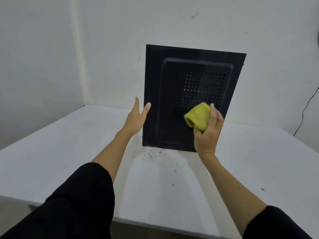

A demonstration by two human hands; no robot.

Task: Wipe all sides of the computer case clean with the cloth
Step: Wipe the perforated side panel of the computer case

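Computer case point(172, 94): upright on white table point(69, 152), near the wall, broad vented side panel facing forward. Left hand point(136, 118): fingers straight and spread, at the case's left edge; contact apparently light, hard to confirm. Right hand point(208, 130): fingers curled around bunched yellow cloth point(198, 116), pressed to the panel below the vent holes.

Brace left edge firmly before stroking. Wipe in overlapping passes, top to bottom. Work over perforations gently to avoid snagging. Refold cloth to a clean face once soiled. Clear debris specks point(150, 154) from table afterwards.

Bare room: white table point(69, 152) against plain white walls point(189, 23).
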